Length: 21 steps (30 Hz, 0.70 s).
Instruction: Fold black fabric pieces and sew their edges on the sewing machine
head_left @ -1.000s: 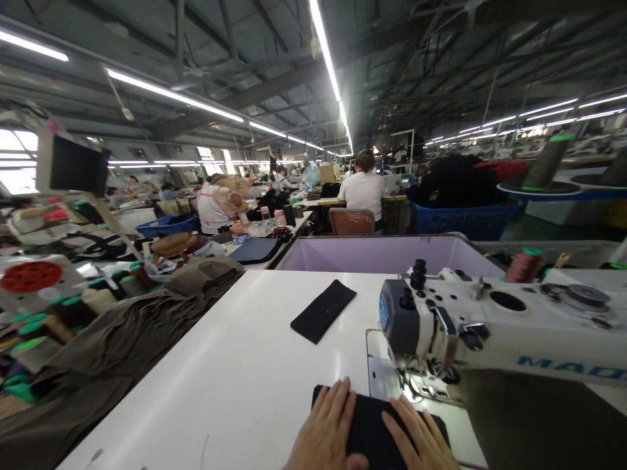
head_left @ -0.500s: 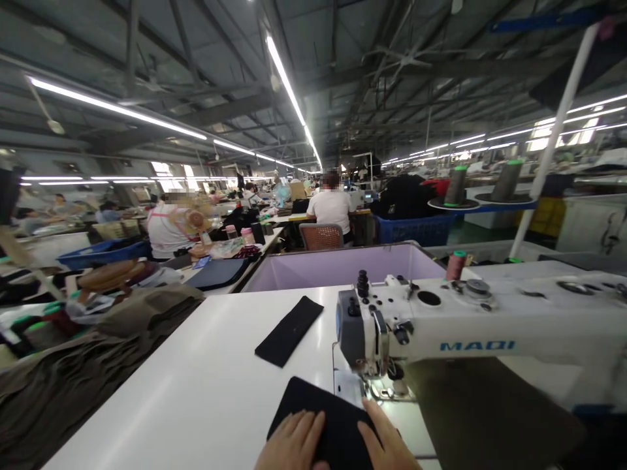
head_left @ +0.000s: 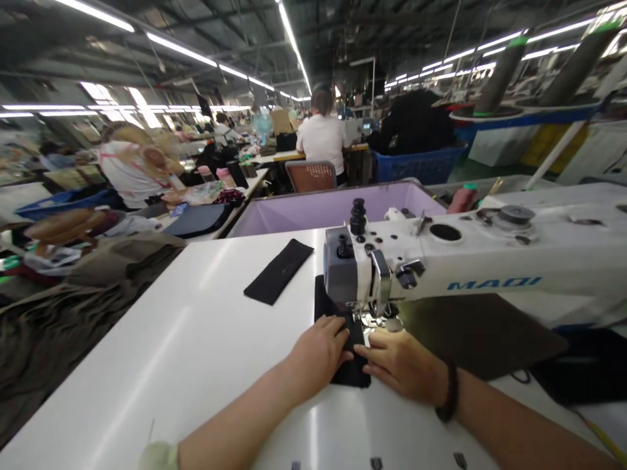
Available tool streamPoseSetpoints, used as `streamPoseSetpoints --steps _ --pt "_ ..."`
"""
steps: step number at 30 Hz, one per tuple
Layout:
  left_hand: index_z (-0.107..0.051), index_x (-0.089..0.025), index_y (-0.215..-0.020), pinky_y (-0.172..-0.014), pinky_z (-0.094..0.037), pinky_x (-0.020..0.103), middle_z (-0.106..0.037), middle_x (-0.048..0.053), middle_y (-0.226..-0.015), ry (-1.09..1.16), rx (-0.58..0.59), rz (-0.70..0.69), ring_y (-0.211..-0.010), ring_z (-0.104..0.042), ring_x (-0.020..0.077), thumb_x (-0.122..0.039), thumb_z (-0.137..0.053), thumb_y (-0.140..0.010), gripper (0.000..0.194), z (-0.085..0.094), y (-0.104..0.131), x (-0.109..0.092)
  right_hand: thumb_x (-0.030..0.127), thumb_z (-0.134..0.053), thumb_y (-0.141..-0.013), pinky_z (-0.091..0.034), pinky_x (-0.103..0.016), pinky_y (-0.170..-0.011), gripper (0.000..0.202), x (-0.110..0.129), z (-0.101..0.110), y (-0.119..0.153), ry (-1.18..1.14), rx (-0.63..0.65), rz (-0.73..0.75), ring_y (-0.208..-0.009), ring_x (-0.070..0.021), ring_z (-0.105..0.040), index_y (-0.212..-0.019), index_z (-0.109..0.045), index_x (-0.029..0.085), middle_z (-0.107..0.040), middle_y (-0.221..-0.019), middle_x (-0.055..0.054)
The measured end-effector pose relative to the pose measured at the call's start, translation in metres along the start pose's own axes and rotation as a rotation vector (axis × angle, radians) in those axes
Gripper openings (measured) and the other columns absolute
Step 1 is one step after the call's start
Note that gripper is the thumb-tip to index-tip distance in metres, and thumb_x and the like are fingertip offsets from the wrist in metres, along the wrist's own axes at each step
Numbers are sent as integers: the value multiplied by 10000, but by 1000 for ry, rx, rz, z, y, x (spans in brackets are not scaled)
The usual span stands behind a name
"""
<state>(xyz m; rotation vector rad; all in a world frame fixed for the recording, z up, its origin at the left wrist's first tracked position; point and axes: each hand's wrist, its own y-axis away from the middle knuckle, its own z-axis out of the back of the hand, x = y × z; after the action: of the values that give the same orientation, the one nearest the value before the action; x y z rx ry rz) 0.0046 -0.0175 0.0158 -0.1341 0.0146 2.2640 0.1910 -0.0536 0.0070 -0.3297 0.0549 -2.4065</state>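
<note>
A black fabric piece [head_left: 355, 373] lies on the white table, its far part under the head of a white sewing machine [head_left: 416, 261], beside the lit presser foot area. My left hand [head_left: 321, 349] rests on the fabric's left side, palm down, fingers laid on the cloth. My right hand [head_left: 404, 362], with a dark bracelet [head_left: 448, 391] on its wrist, touches the fabric's right edge close to the needle area, fingers stretched toward the left. A second black fabric piece [head_left: 279, 271] lies flat on the table, left of the machine.
Behind the table stands a lilac-lined bin [head_left: 318, 212]. Dark olive cloth [head_left: 73, 326] is heaped on the left. A dark flat sheet [head_left: 480, 333] lies under the machine arm. Thread cones [head_left: 499, 75] stand at the right. People sit at other stations, one on a brown chair [head_left: 311, 176].
The black fabric has moved forward to the machine and turned, its far end now under the head. Both hands moved with it. The view has tilted down.
</note>
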Motion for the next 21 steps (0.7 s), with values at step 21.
streamPoseSetpoints --steps 21 --pt "-471 -55 -1106 -958 -331 410 -482 162 -1165 8 -121 12 -1115 -422 258 -364 -406 -870 394 -24 -7 12 230 -454 -832 -440 -239 -614 242 -9 -15 1 61 -168 -68 -757 -152 -572 -1020 -585 151 -620 -823 -69"
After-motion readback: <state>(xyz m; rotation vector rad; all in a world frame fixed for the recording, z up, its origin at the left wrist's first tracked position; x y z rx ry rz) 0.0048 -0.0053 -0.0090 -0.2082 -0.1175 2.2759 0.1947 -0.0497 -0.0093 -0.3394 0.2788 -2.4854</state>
